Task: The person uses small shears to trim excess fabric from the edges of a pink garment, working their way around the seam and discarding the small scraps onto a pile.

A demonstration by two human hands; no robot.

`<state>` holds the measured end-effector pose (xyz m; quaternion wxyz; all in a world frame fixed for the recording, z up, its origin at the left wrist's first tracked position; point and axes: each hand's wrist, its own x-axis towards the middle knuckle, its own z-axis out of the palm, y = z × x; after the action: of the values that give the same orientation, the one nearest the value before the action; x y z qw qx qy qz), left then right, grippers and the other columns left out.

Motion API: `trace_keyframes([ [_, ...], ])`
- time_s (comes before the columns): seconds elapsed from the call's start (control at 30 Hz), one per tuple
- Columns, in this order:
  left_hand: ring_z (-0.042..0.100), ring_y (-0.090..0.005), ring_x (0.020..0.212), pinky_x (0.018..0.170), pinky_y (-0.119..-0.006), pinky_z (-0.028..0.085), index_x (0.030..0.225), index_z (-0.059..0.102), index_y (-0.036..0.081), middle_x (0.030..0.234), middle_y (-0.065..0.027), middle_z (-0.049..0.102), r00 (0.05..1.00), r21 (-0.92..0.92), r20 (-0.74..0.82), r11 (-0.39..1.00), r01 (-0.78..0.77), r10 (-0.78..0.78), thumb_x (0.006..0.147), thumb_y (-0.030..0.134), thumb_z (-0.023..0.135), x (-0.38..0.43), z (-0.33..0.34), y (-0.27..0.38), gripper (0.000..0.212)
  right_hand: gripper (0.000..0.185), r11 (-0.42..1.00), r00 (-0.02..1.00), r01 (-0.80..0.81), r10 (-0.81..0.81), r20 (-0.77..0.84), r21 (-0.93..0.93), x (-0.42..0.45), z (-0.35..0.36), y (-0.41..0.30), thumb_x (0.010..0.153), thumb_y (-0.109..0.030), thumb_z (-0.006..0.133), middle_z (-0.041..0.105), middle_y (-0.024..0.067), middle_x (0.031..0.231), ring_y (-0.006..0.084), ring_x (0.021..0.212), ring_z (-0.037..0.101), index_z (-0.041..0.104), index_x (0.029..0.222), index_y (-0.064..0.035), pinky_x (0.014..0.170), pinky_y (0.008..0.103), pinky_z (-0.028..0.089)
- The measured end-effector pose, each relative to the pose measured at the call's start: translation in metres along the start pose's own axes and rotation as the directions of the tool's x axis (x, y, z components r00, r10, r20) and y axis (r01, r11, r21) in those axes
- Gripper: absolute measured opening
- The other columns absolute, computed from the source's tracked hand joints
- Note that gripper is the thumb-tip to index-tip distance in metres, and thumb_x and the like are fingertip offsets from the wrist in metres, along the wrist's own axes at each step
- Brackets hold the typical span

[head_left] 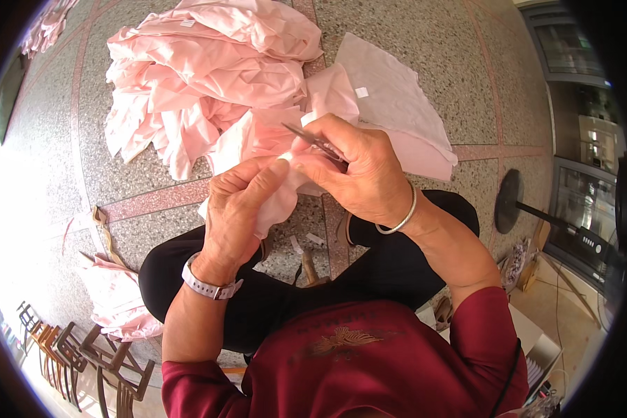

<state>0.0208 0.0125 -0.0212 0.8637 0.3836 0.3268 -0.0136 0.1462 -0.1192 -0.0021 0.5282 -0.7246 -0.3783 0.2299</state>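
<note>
My left hand (243, 201) pinches a piece of thin pink fabric (279, 206) between thumb and fingers. Around small metal scissors or thread snips (324, 146) curls my right hand (363, 167), the blade pointing up and left over the fabric. The thumb and a fingertip of that hand are also at the cloth, close to the left thumb. Beyond the hands the fabric spreads over the floor, with a white tag (362, 92) on its right part. A large heap of pink cloth (209, 68) lies just ahead, at the upper left.
Another pink cloth bundle (120, 303) lies left of my knee on the speckled floor (162, 219). Wooden stools (117, 360) stand at the lower left. At the right are a fan with a round base (509, 201), glass-fronted cabinets (580, 183) and a white box (541, 350).
</note>
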Motion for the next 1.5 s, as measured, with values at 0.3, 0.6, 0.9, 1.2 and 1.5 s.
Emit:
trace_keyframes([
  [0.3,0.057,-0.0056,0.066,0.059,-0.020,0.045,0.100,0.069,-0.001,0.080,-0.0021,0.066,0.999,0.058,0.038,0.998,0.002,-0.004,0.091,0.014,0.063,-0.001,0.001,0.001,0.018,0.009,0.952,0.983,0.179,-0.183,0.008,-0.249,0.002,-0.005,0.005,0.087,-0.007,0.064,0.052,0.0030,0.064,0.0064,0.054,0.047,0.057,0.090,-0.0010,0.049,0.0241,0.038],
  [0.6,0.059,-0.0086,0.067,0.060,-0.021,0.046,0.099,0.066,-0.003,0.083,-0.0051,0.067,1.000,-0.037,0.025,0.999,0.013,-0.012,0.092,0.012,0.058,-0.001,-0.002,0.003,0.018,0.022,0.964,0.943,-0.266,0.254,0.214,0.029,0.000,-0.020,-0.017,0.097,-0.018,0.051,0.055,0.0046,0.056,0.0126,0.049,0.050,0.057,0.087,0.0010,0.048,0.0283,0.040],
  [0.9,0.063,-0.0127,0.074,0.068,-0.024,0.051,0.101,0.065,-0.005,0.091,-0.0094,0.068,0.998,-0.094,0.062,0.995,0.031,-0.025,0.091,0.011,0.055,-0.001,-0.006,0.005,0.021,0.026,0.949,0.874,-0.313,0.297,0.385,-0.022,-0.003,-0.017,-0.013,0.099,-0.017,0.045,0.056,0.0097,0.054,0.0223,0.049,0.055,0.052,0.083,0.0021,0.051,0.0349,0.043],
  [1.2,0.063,-0.0129,0.076,0.068,-0.024,0.051,0.102,0.065,-0.005,0.091,-0.0094,0.068,0.999,-0.083,0.033,0.996,0.022,-0.020,0.090,0.011,0.055,-0.002,-0.003,0.005,0.023,0.027,0.944,0.873,-0.329,0.311,0.375,-0.018,-0.004,-0.016,-0.011,0.098,-0.016,0.044,0.056,0.0102,0.053,0.0233,0.048,0.055,0.051,0.080,0.0017,0.051,0.0356,0.043],
  [1.5,0.062,-0.0122,0.073,0.067,-0.024,0.050,0.098,0.066,-0.005,0.089,-0.0092,0.068,0.999,-0.074,0.027,0.997,0.031,-0.029,0.090,0.012,0.056,-0.001,-0.004,0.004,0.021,0.027,0.942,0.871,-0.335,0.318,0.374,-0.020,-0.003,-0.016,-0.012,0.098,-0.017,0.045,0.057,0.0109,0.054,0.0247,0.050,0.056,0.051,0.080,0.0020,0.051,0.0364,0.043],
])
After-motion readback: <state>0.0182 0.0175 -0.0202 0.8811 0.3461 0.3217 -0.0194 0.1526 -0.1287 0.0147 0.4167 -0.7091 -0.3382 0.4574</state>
